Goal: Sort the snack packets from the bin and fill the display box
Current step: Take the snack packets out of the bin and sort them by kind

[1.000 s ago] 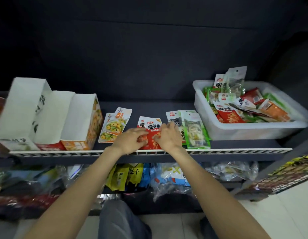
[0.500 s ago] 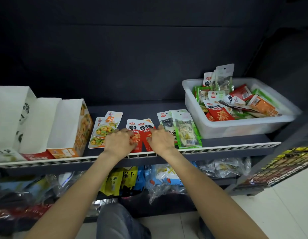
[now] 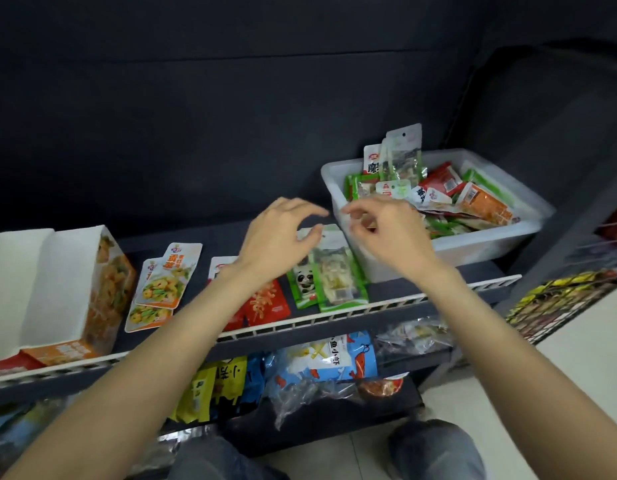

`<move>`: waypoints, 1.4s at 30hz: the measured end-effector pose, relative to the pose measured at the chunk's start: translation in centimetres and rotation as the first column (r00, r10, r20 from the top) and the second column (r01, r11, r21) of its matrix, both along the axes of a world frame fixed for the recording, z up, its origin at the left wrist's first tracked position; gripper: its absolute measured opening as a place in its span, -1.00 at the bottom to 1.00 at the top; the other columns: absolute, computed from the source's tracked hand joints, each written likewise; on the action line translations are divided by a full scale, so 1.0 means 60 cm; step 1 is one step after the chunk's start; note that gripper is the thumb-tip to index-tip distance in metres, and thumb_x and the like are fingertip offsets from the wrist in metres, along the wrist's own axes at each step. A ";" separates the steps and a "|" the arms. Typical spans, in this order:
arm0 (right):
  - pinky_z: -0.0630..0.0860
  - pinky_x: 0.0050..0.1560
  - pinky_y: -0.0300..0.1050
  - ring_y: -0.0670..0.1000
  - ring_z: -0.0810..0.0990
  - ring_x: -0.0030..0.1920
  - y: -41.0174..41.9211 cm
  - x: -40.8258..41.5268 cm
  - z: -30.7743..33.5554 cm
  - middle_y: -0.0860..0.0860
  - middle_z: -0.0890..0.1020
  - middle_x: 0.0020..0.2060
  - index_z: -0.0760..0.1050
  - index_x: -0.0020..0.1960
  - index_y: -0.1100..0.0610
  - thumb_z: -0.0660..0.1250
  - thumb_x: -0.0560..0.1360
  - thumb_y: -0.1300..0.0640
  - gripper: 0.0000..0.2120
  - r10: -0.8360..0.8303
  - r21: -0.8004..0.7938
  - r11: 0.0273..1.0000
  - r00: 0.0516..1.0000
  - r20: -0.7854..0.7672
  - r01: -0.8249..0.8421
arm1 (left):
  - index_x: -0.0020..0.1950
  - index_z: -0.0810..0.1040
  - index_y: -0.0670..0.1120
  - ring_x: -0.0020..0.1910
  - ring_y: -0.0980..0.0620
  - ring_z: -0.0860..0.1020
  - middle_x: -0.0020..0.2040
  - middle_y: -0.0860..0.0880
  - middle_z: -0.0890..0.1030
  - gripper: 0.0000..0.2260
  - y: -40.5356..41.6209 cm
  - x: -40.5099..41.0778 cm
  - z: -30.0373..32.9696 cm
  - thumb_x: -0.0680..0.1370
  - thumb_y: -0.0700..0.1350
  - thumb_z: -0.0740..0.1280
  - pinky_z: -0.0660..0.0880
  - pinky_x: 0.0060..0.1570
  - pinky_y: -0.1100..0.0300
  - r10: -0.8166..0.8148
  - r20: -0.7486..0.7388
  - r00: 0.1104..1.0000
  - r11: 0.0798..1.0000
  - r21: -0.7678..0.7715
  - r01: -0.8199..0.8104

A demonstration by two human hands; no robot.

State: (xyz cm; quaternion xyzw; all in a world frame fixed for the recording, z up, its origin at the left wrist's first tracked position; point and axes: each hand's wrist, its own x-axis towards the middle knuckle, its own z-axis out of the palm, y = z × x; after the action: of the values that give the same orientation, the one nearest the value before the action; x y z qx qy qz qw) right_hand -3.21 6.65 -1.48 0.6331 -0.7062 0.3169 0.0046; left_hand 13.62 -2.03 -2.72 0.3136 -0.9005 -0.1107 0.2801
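A white plastic bin (image 3: 480,242) full of mixed snack packets sits at the right of the dark shelf. Sorted packets lie in small piles along the shelf: orange ones (image 3: 165,284), red ones (image 3: 267,303), and green ones (image 3: 334,277), one with a panda. Open display boxes (image 3: 68,289) stand at the left, white inside. My left hand (image 3: 283,237) hovers above the red and green piles, fingers loosely curled, holding nothing. My right hand (image 3: 386,233) hovers in front of the bin's near left corner, fingers loosely curled and empty.
A white slotted rail (image 3: 334,317) edges the shelf front. The lower shelf holds yellow, blue (image 3: 334,362) and clear bagged snacks. A wire basket (image 3: 570,299) with packets stands at the right. My knees show above the tiled floor below.
Both hands have lifted off the red packets and moved right and up toward the bin. The red pile stays on the shelf. The view has shifted closer.
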 end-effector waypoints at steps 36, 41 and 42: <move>0.53 0.09 -0.22 -0.22 0.51 0.05 0.004 -0.106 0.004 -0.11 0.50 0.09 0.31 0.38 0.08 0.36 0.51 0.24 -0.51 -0.048 -0.177 0.965 0.797 0.603 0.192 | 0.20 0.52 -0.07 0.04 0.05 0.60 0.07 -0.03 0.63 -0.75 -0.004 -0.200 0.019 0.64 -0.01 0.16 0.52 0.14 0.09 0.072 -0.439 0.896 0.622 0.722 0.304; 0.55 0.05 -0.07 -0.01 0.60 0.05 -0.043 0.040 -0.016 0.03 0.59 0.15 0.30 0.42 0.10 0.39 0.49 0.06 -0.45 0.011 -0.064 0.998 0.903 0.430 0.018 | 0.29 0.47 -0.12 0.00 0.02 0.63 0.08 -0.06 0.64 -0.67 -0.013 -0.025 0.001 0.53 -0.18 0.37 0.58 -0.01 0.20 0.223 -0.407 0.886 0.714 0.687 0.136; 0.55 0.05 -0.08 0.02 0.61 0.05 -0.056 0.068 -0.026 0.06 0.60 0.14 0.31 0.42 0.11 0.40 0.48 0.04 -0.44 0.037 -0.014 0.999 0.906 0.422 -0.034 | 0.30 0.46 -0.11 0.01 0.01 0.63 0.08 -0.06 0.63 -0.65 -0.020 0.009 -0.012 0.52 -0.17 0.38 0.57 0.00 0.17 0.273 -0.372 0.887 0.720 0.691 0.068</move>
State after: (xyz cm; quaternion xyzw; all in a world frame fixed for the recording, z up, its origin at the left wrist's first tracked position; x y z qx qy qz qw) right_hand 0.89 3.29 -3.07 0.5624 -0.6779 0.4486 -0.1517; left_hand 14.16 -3.20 -3.44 0.4114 -0.6853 -0.4888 0.3495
